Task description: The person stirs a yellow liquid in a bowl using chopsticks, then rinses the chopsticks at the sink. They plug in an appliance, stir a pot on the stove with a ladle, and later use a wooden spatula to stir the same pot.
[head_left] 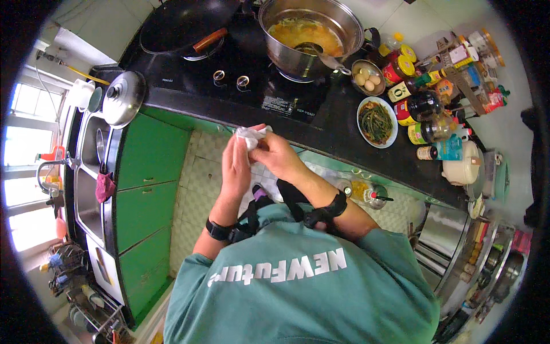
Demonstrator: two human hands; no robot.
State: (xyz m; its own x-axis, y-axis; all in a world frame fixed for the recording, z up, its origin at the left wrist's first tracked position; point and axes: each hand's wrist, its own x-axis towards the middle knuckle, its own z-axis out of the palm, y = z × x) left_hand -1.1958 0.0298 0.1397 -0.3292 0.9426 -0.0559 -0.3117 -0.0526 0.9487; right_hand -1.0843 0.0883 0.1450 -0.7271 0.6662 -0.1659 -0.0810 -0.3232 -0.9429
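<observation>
Both hands meet in front of the counter's front edge around a crumpled white tissue or thin cloth [251, 135]. My left hand [236, 161] has its fingers straight and close together, pressed along the tissue's left side. From the right, my right hand [275, 155] grips it with bent fingers. Beyond the hands lies the black glass gas cooktop [189, 92]. On its right burner stands a steel pot [285, 56] of yellowish broth, with a ladle [331, 63] resting in it. A black wok [172, 36] with a wooden handle sits at the left burner.
Right of the pot are a bowl of eggs [368, 77], a plate of cooked greens [377, 122] and several sauce bottles [419, 107]. A steel lid [124, 99] rests near the double sink [89, 172] at left. Oil bottles [365, 191] stand on the floor below the counter.
</observation>
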